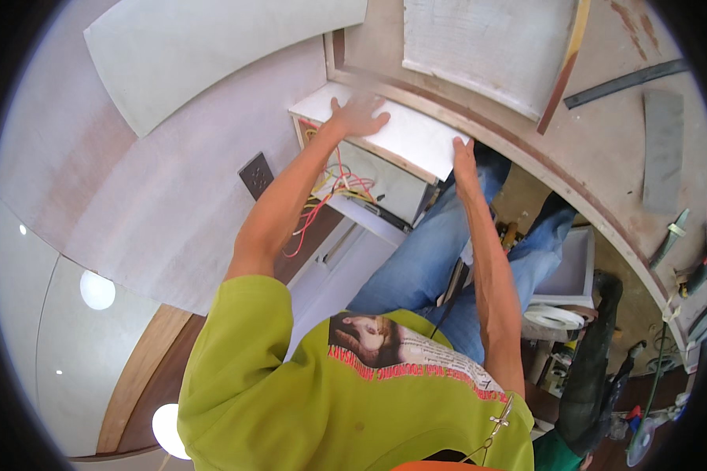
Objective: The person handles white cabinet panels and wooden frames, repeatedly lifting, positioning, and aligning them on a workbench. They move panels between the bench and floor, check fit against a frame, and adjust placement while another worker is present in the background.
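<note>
A white rectangular panel (404, 135) with a bare wood front edge lies across the top of a small cabinet against the wall. My left hand (357, 119) rests on its left part with fingers spread; the fingertips are smeared by motion. At the panel's right end my right hand (464, 159) grips the edge, thumb on top and the other fingers mostly hidden. Loose red and yellow wires (344, 185) hang in the open space beneath the panel, left of centre. On the wall beside my left forearm sits a dark socket plate (254, 174).
A curved wooden workbench (581, 184) edge runs past the panel, with a white board (475, 59), dark strip (624, 84) and grey strip (662, 149) on it. A grey-white drawer box (571, 271) and a tape roll (554, 317) are at right. Another person's dark-clothed leg (597, 361) shows lower right.
</note>
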A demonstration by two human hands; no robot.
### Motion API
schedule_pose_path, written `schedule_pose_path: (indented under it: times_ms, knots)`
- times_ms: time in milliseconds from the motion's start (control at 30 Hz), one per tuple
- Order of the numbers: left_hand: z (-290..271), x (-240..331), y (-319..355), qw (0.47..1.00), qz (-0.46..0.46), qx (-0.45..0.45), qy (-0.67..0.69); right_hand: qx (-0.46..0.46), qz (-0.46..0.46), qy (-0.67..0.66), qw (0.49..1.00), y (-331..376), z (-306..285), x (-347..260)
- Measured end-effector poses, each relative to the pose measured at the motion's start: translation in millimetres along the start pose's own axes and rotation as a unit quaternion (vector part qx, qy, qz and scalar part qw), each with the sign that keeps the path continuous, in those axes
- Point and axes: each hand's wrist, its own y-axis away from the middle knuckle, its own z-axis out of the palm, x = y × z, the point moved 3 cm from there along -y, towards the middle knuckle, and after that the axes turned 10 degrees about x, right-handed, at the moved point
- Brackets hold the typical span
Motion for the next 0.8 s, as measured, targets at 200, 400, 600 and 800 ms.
schedule_pose_path:
  times_ms: [200, 400, 600, 800]
  knots:
    - [-1, 2, 3, 1.000, -0.009, -0.022, 0.016, 0.021, 0.003, -0.005, 1.000, 2, 1, 8]
    - [-8, -7, -2, 1.000, -0.004, -0.007, 0.023, 0.021, 0.008, -0.036, 0.999, 2, 7, 4]
    - [-1, -9, -2, 1.000, -0.005, -0.015, 0.023, 0.029, -0.013, -0.045, 0.998, 9, 7, 4]
    - [-6, -3, -4, 0.999, -0.036, -0.015, 0.008, 0.011, 0.025, -0.051, 0.998, -1, -1, 5]
